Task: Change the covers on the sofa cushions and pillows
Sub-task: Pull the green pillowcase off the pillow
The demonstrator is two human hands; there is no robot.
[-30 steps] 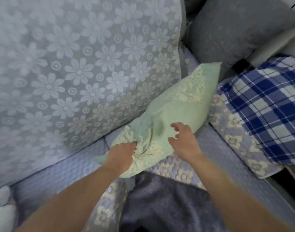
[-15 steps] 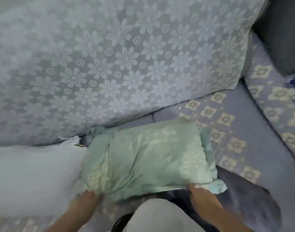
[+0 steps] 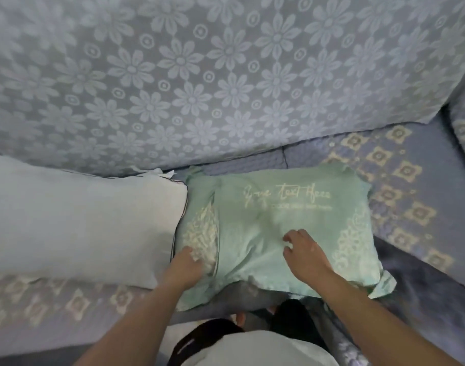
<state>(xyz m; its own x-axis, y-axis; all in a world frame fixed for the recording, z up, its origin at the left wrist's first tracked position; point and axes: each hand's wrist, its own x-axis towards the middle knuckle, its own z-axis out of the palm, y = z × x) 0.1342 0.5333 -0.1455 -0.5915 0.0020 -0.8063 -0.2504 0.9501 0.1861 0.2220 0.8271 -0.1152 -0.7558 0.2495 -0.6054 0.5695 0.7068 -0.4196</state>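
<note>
Far left: white pillow lies flat on the sofa seat, its right edge touching the green pillow. It looks bare, with no patterned cover (cannot confirm; only the top face shows).

Centre: the green pillow lies flat on the seat, just in front of the flower-patterned back cushion, long axis running left to right. Pale script is printed across its far half, with a lace-like motif at each end.

My left hand sits on the pillow's left end, over the left motif. Its fingers curl down into the cloth and seem to gather a fold; whether they actually pinch it I cannot tell, since the fingertips are buried.

My right hand rests on the middle of the pillow, fingers bent and spread, tips pressing the fabric, nothing gripped.

Handling judgement: light, soft and compressible, since the surface dimples under my right hand. The cover is thin, loose cloth that wrinkles freely and should slide over the filling rather than cling. No breakage risk. Best purchase is probably the slack fabric at the left end, where a seam-like fold runs (the opening may be there), with the other hand holding the filling down through the cloth.

Right: dark blanket lies under the pillow's near right corner.
</note>
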